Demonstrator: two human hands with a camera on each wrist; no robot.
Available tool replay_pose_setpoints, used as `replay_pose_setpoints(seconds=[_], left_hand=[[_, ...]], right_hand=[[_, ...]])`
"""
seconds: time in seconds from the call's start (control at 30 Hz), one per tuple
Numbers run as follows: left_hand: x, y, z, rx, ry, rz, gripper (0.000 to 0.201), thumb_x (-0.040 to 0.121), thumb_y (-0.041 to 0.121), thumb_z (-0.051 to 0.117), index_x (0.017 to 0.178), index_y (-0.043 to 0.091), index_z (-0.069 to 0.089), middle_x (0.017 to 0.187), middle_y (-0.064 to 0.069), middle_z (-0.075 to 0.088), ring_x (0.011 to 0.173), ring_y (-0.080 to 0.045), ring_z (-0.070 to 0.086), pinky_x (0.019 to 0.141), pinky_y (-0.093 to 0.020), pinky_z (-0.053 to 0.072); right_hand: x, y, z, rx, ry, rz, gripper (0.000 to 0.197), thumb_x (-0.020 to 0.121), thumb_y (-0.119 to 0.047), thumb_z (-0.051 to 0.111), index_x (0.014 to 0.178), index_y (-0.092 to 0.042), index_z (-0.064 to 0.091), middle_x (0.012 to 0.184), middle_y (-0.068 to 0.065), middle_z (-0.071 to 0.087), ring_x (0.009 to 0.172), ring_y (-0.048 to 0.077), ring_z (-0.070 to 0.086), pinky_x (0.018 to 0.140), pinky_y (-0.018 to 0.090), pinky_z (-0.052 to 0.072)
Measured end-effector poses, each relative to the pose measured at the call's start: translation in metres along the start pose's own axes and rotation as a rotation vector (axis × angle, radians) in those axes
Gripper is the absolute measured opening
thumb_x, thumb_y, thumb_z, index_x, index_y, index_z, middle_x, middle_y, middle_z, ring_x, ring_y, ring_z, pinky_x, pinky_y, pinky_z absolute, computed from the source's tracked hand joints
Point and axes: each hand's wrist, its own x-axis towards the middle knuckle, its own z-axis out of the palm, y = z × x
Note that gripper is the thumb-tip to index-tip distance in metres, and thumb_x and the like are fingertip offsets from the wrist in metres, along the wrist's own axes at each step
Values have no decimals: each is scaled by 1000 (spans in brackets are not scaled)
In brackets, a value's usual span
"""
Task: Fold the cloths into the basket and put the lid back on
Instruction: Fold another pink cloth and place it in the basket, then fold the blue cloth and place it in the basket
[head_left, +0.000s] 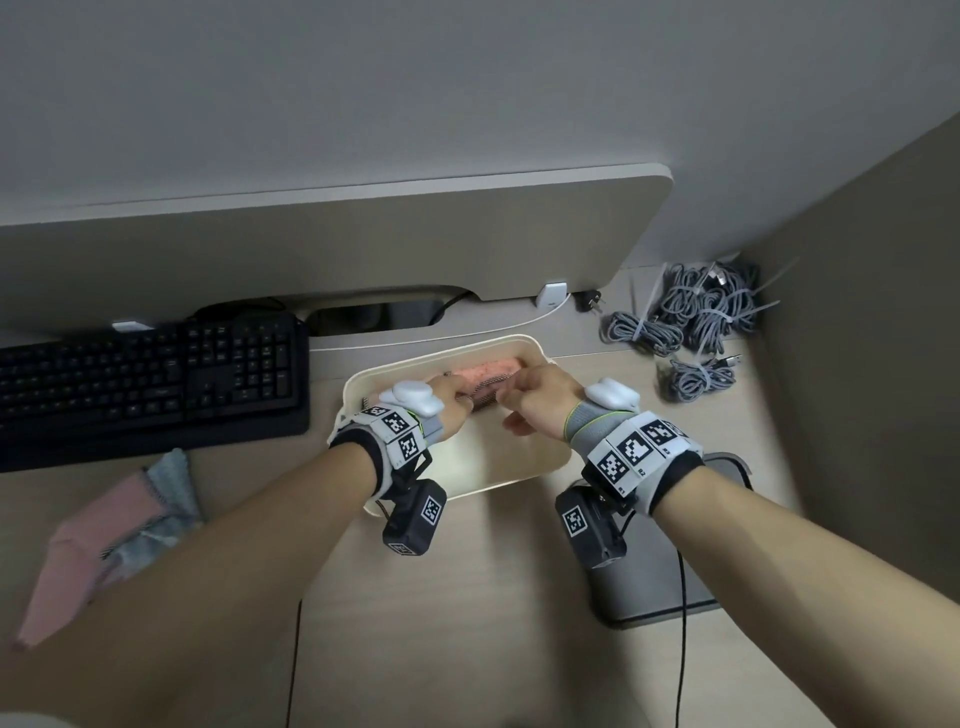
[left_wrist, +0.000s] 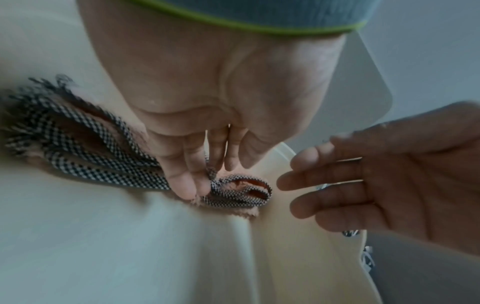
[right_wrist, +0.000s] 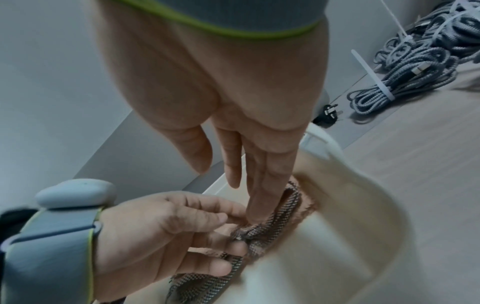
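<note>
Pale wood-grain worktop (head_left: 467, 597) carries the cream plastic basket (head_left: 519, 465), where the left hand (left_wrist: 197, 115) pinches the folded black-and-white checked cloth (left_wrist: 85, 152) and the right hand (right_wrist: 233, 115), fingers straight, presses it flat; next, I judge, comes the pink-and-grey cloth pile (head_left: 119, 525) at left.

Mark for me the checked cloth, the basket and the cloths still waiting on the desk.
checked cloth (left_wrist: 103, 170): left wrist view, on the folded band left of the fingers.
basket (head_left: 519, 457): head view, on the bare floor near its right rim.
waiting cloths (head_left: 104, 540): head view, on the pink one.
</note>
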Motion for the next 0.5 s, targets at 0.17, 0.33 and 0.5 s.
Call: replay_pose_setpoints(seconds=[0.17, 0.33, 0.5], left_hand=[[-29, -12, -22, -418, 110, -79, 26, 93, 3, 44, 112, 7, 61, 93, -14, 63, 52, -14, 60, 47, -23, 46], [-85, -74, -71, -581, 238, -30, 22, 85, -2, 50, 83, 14, 65, 69, -13, 65, 34, -8, 48, 33, -13, 32], [-143, -165, -103, -598, 345, -46, 21, 90, 2, 46, 88, 6, 67, 60, -5, 59, 31, -5, 38, 32, -12, 28]], right_hand=[[-9, -21, 28, 8, -35, -88, 12, 93, -15, 60, 82, -13, 65, 89, 15, 69, 69, 24, 68, 73, 38, 60], [-30, -58, 97, -12, -100, -155, 19, 96, -10, 53, 79, -14, 60, 84, 13, 69, 64, 25, 65, 66, 35, 57], [-50, -79, 178, -43, -150, -181, 23, 97, -6, 52, 76, -13, 58, 71, 6, 65, 43, 10, 59, 44, 20, 50]])
